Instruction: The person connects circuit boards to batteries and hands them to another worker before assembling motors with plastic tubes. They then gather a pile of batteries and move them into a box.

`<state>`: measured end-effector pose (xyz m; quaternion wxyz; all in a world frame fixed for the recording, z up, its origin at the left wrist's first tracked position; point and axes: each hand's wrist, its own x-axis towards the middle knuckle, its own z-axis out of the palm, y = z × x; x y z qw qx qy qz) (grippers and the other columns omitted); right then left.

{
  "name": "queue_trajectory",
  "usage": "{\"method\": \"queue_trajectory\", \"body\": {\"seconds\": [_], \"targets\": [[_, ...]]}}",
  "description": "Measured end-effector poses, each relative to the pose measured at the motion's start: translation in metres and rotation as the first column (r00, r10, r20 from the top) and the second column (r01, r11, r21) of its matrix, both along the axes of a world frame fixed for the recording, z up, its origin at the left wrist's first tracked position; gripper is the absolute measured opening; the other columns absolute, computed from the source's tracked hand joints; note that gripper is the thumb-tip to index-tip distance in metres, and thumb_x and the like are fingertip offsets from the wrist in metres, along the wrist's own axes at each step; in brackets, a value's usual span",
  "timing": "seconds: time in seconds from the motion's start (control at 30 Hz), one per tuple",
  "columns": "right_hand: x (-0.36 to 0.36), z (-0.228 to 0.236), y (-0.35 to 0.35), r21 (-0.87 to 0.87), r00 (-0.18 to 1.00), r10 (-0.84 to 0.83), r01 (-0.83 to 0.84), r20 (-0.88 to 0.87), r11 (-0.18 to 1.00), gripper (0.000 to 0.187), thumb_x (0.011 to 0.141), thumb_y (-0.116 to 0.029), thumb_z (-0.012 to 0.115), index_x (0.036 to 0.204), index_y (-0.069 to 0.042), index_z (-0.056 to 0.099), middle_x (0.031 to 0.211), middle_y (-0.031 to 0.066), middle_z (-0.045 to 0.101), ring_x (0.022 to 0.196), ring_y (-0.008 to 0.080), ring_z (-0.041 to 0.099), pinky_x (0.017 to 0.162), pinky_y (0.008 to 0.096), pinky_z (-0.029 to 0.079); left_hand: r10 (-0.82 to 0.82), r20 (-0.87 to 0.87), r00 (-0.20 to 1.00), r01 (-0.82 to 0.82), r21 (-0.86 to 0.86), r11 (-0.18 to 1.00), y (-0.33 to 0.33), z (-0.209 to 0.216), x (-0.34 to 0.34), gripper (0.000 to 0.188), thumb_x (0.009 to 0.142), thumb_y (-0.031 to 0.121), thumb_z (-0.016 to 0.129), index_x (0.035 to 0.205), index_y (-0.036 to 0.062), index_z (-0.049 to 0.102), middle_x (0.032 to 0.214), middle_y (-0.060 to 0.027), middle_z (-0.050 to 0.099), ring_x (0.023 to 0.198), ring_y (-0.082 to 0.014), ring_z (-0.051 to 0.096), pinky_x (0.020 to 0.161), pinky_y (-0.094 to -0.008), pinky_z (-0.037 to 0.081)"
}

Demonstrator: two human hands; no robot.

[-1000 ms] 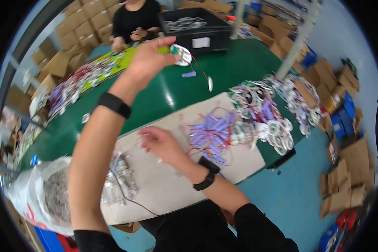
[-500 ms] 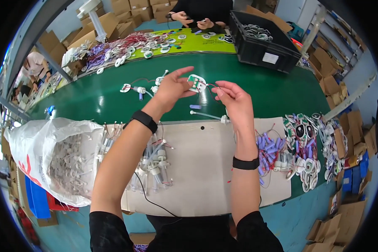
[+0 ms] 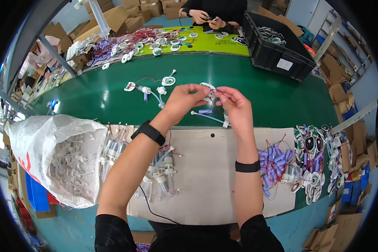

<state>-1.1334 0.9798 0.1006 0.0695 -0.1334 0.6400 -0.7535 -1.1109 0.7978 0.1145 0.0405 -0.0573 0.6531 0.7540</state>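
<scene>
Above the green mat, my left hand (image 3: 188, 100) is closed, fingertips pinched at a small white plastic piece (image 3: 207, 85) whose circuit board faced up a moment ago. My right hand (image 3: 236, 107) meets it from the right, thumb and fingers pinching thin dark and red wires (image 3: 218, 91) that run from the piece. Fingertips hide the exact joint. Below the hands lie a purple cylindrical cell (image 3: 206, 111) and a pump-like part with a translucent tube (image 3: 208, 117). Left of my left hand rests a wired set with a white ring-shaped piece (image 3: 169, 80) and a white motor (image 3: 145, 90).
A plastic bag (image 3: 77, 164) of clear pump parts stands at the left. Purple cells (image 3: 277, 161) with red wires lie on the cardboard (image 3: 201, 176) at right. Opposite, a black crate (image 3: 277, 56) stands near a co-worker's hands (image 3: 210, 20). A thin black cable (image 3: 153, 208) crosses the cardboard.
My left hand has gone from spread fingers to a pinch, fingertips now beside my right hand's. The circuit board's face is no longer visible. The whole view has shifted slightly.
</scene>
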Motion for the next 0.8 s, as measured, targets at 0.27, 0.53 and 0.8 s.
{"method": "queue_trajectory", "body": {"seconds": [0.27,0.53,0.8], "targets": [[0.005,0.002,0.0,0.161,0.996,-0.033,0.046,-0.087,0.986,0.02,0.091,-0.009,0.069,0.109,0.001,0.069,0.089,0.0029,0.069,0.071,0.0063,0.058,0.064,0.0213,0.049,-0.013,-0.23,0.973,-0.09,-0.43,0.898,-0.001,0.0,0.006,0.022,0.087,0.017,0.076,0.102,0.0009,0.075,0.103,-0.0085,0.068,0.088,-0.0142,0.066,0.078,-0.0285,0.055],[0.008,0.006,0.004,0.28,0.969,-0.06,0.128,-0.24,0.951,0.014,0.088,-0.008,0.073,0.1,0.0,0.072,0.08,0.0005,0.068,0.068,0.0051,0.058,0.063,0.0212,0.048,-0.027,-0.263,0.964,-0.142,-0.602,0.786,0.008,0.016,0.016,0.02,0.086,0.016,0.077,0.102,0.0039,0.077,0.115,-0.011,0.064,0.09,-0.0131,0.065,0.081,-0.0273,0.054],[0.011,0.011,0.005,0.364,0.885,-0.023,0.216,-0.465,0.906,0.012,0.088,-0.006,0.07,0.099,0.0,0.072,0.082,0.0036,0.069,0.071,0.0092,0.064,0.062,0.0242,0.05,-0.074,-0.338,0.938,-0.183,-0.667,0.723,0.01,0.02,0.018,0.019,0.085,0.016,0.076,0.1,0.0046,0.077,0.105,-0.0153,0.07,0.095,-0.0212,0.069,0.079,-0.0319,0.054]]}}
